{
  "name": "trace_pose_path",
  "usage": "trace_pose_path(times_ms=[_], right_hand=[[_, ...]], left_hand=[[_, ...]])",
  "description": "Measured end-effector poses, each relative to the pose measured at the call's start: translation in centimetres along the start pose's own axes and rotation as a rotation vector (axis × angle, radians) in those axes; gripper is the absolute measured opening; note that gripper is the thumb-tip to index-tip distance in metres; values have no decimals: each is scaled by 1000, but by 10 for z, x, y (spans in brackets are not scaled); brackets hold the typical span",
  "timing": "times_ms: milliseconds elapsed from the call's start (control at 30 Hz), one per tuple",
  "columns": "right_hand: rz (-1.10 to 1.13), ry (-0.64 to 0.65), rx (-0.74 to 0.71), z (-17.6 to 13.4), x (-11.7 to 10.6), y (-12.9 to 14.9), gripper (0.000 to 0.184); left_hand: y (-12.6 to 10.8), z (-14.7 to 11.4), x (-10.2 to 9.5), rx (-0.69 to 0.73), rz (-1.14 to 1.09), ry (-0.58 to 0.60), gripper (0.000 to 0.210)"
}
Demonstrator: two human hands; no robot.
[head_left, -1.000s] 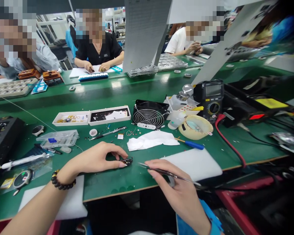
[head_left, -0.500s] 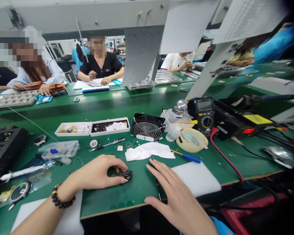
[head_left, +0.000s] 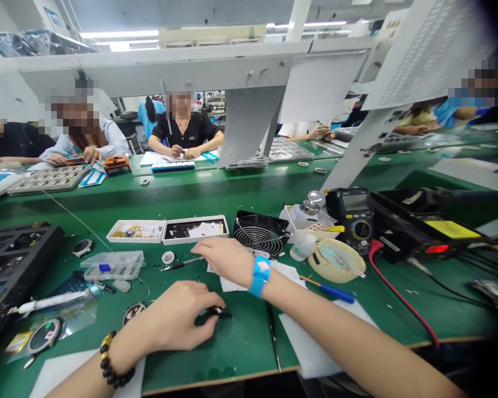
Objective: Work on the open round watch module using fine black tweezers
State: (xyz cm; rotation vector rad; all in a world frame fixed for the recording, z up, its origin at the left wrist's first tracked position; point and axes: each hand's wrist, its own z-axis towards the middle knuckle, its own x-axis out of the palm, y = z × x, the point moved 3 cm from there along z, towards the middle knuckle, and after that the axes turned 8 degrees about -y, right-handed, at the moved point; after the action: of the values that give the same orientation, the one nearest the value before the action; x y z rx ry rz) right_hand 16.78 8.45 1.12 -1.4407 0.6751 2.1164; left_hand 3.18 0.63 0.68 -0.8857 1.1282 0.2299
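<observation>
My left hand (head_left: 182,315) pinches a small black electronic part (head_left: 218,311), with thumb and fingers closed around its left side, low over the green table. Beyond it my right hand (head_left: 226,260) stretches left, above the white cloth (head_left: 228,283). Its fingers extend over a pen (head_left: 182,263), near the small parts scattered there; I see nothing held in them. A pair of dark tweezers (head_left: 273,334) lies on the table under my right forearm. Beside my left wrist is a round watch case (head_left: 133,314), partly hidden.
White boxes of small parts (head_left: 136,231), a black fan (head_left: 260,235), a tape roll (head_left: 336,260), a blue screwdriver (head_left: 336,293) and a multimeter (head_left: 354,218) surround the work area. A clear case (head_left: 114,266) and a black tray (head_left: 20,254) stand left. People sit opposite.
My right hand has moved from beside the tweezers, forward and left toward the pen. My left hand keeps the black part. The view has tilted up, and the watch case now shows beside my left wrist.
</observation>
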Motion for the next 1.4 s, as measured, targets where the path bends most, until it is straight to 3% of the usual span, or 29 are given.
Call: trace_pose_path(times_ms=[100, 200, 400, 667, 933, 1233, 1400], right_hand=[[-85, 110, -67, 27, 20, -3, 17], [-162, 161, -73, 33, 30, 0, 7], [-239, 177, 28, 37, 34, 7, 11], [-263, 159, 191, 30, 31, 5, 14], [-241, 155, 191, 32, 24, 3, 10], [-238, 165, 224, 28, 24, 0, 18], [-171, 111, 231, 25, 19, -1, 13]], left_hand=[[3, 1, 0, 10, -20, 17, 23], [6, 3, 2, 28, -51, 37, 18], [10, 3, 4, 41, -122, 63, 14], [12, 5, -6, 67, -192, -19, 18], [7, 7, -13, 77, -202, -93, 17], [2, 3, -16, 128, -203, -159, 20], [1, 3, -19, 146, -206, -188, 20]])
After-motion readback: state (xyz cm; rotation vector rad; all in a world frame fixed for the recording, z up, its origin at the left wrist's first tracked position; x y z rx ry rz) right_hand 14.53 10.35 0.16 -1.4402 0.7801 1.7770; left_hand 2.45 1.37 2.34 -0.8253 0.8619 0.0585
